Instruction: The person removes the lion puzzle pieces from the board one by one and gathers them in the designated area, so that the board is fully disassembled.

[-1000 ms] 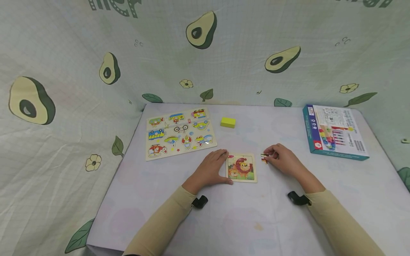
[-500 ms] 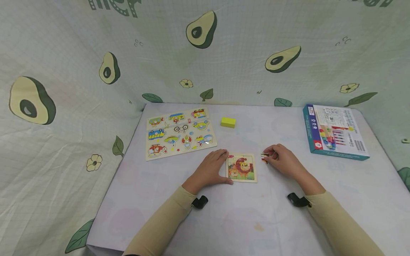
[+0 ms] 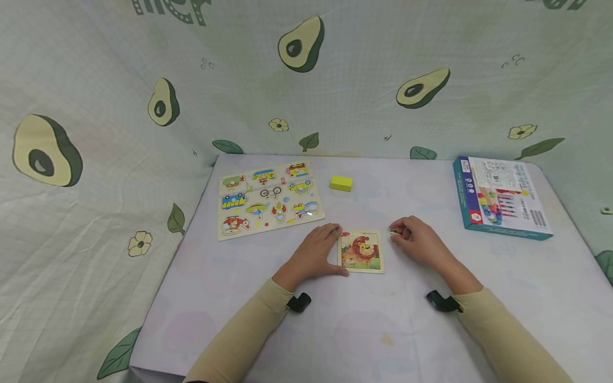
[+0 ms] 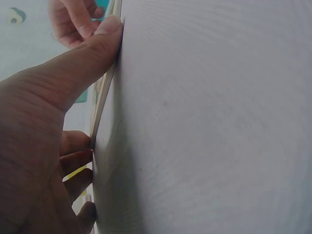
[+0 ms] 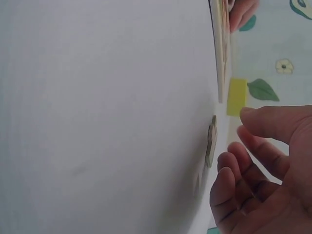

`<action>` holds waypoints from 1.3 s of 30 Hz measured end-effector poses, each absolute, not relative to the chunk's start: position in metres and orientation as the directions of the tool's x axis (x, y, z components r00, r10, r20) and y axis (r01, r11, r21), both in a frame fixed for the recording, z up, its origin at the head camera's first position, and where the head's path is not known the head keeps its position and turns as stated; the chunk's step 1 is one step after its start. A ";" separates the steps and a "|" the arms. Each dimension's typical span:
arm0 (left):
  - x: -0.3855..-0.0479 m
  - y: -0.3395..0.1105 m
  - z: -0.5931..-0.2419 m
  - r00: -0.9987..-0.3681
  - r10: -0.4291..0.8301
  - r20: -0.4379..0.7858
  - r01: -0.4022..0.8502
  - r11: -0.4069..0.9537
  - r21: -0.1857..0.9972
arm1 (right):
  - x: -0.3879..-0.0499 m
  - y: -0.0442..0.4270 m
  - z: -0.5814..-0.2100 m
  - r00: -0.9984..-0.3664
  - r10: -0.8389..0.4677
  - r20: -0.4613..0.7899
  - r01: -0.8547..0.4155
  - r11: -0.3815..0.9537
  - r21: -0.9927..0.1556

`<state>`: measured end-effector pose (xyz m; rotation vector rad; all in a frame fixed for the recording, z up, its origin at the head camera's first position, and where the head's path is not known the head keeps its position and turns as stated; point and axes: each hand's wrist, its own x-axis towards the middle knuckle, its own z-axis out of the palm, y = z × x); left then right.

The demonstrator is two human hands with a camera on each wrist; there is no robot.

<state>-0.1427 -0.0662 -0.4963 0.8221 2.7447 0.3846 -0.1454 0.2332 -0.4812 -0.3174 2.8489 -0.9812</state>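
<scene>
My left hand (image 3: 312, 253) holds a small square lion jigsaw puzzle (image 3: 362, 252) by its left side, flat on the table. In the left wrist view the thumb (image 4: 90, 61) lies against the near edge of the puzzle, with fingertips at its far corner. My right hand (image 3: 421, 242) is just right of the puzzle, over a small jigsaw piece (image 3: 393, 231) mostly hidden from above. The right wrist view has this jigsaw piece (image 5: 211, 141) on the table, apart from the thumb and loosely bent fingers, with nothing between them.
A vehicle peg puzzle board (image 3: 270, 199) lies at the back left. Right of it sits a yellow block (image 3: 341, 183). A blue-edged box (image 3: 502, 198) rests at the back right. Avocado-print cloth (image 3: 359, 106) rises behind the table.
The right hand has shifted slightly left, and its fingers now cover more of the small jigsaw piece. The left hand and the lion puzzle have stayed put.
</scene>
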 end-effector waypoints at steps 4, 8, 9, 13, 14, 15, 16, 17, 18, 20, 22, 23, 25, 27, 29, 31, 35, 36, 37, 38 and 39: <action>-0.143 -0.066 -0.497 -0.809 0.565 -0.159 0.500 0.805 0.318 | -0.144 0.227 -0.479 -0.973 -0.231 -0.030 -0.162 0.762 -0.627; -0.143 -0.067 -0.498 -0.810 0.565 -0.155 0.500 0.805 0.319 | -0.143 0.220 -0.478 -0.971 -0.238 -0.026 -0.168 0.754 -0.635; -0.143 -0.067 -0.498 -0.811 0.564 -0.154 0.500 0.806 0.318 | -0.143 0.218 -0.478 -0.970 -0.243 -0.026 -0.171 0.752 -0.637; -0.143 -0.067 -0.499 -0.812 0.563 -0.154 0.499 0.806 0.317 | -0.142 0.212 -0.480 -0.966 -0.254 -0.040 -0.170 0.747 -0.643; -0.143 -0.067 -0.499 -0.811 0.564 -0.155 0.499 0.806 0.318 | -0.142 0.210 -0.481 -0.966 -0.256 -0.044 -0.168 0.746 -0.644; -0.143 -0.067 -0.499 -0.811 0.564 -0.155 0.499 0.806 0.318 | -0.142 0.209 -0.482 -0.965 -0.256 -0.048 -0.166 0.746 -0.645; -0.143 -0.067 -0.499 -0.811 0.564 -0.156 0.500 0.806 0.318 | -0.143 0.207 -0.483 -0.965 -0.258 -0.050 -0.166 0.746 -0.645; -0.143 -0.067 -0.499 -0.810 0.565 -0.155 0.500 0.805 0.319 | -0.143 0.205 -0.483 -0.964 -0.262 -0.048 -0.170 0.745 -0.645; -0.143 -0.067 -0.499 -0.810 0.566 -0.154 0.501 0.804 0.320 | -0.143 0.204 -0.484 -0.963 -0.267 -0.047 -0.174 0.742 -0.648; -0.143 -0.067 -0.499 -0.809 0.568 -0.152 0.502 0.802 0.323 | -0.144 0.201 -0.485 -0.960 -0.275 -0.043 -0.181 0.736 -0.653; -0.143 -0.067 -0.498 -0.808 0.570 -0.150 0.504 0.800 0.326 | -0.144 0.198 -0.485 -0.957 -0.288 -0.037 -0.193 0.727 -0.659; -0.143 -0.067 -0.498 -0.808 0.570 -0.149 0.503 0.799 0.329 | -0.145 0.197 -0.485 -0.955 -0.293 -0.036 -0.198 0.724 -0.661; -0.143 -0.068 -0.498 -0.807 0.572 -0.147 0.505 0.798 0.330 | -0.145 0.195 -0.484 -0.953 -0.300 -0.036 -0.202 0.721 -0.663; -0.144 -0.068 -0.499 -0.807 0.571 -0.147 0.505 0.798 0.328 | -0.146 0.192 -0.484 -0.951 -0.305 -0.040 -0.202 0.719 -0.665; -0.144 -0.068 -0.499 -0.808 0.571 -0.146 0.505 0.799 0.326 | -0.146 0.190 -0.484 -0.951 -0.305 -0.048 -0.198 0.720 -0.665; -0.144 -0.068 -0.500 -0.808 0.570 -0.146 0.505 0.799 0.326 | -0.146 0.187 -0.484 -0.951 -0.303 -0.056 -0.191 0.722 -0.666; -0.144 -0.068 -0.500 -0.808 0.570 -0.148 0.503 0.799 0.330 | -0.147 0.183 -0.484 -0.947 -0.313 -0.066 -0.191 0.720 -0.667; -0.144 -0.068 -0.500 -0.808 0.570 -0.148 0.503 0.799 0.331 | -0.148 0.182 -0.483 -0.946 -0.315 -0.072 -0.188 0.720 -0.668; -0.144 -0.068 -0.499 -0.808 0.570 -0.149 0.502 0.799 0.331 | -0.148 0.181 -0.483 -0.945 -0.318 -0.076 -0.188 0.719 -0.669; -0.144 -0.068 -0.499 -0.808 0.569 -0.149 0.502 0.799 0.331 | -0.148 0.180 -0.483 -0.943 -0.321 -0.083 -0.186 0.719 -0.670; -0.144 -0.067 -0.499 -0.809 0.569 -0.150 0.501 0.800 0.330 | -0.149 0.179 -0.483 -0.942 -0.323 -0.090 -0.183 0.720 -0.670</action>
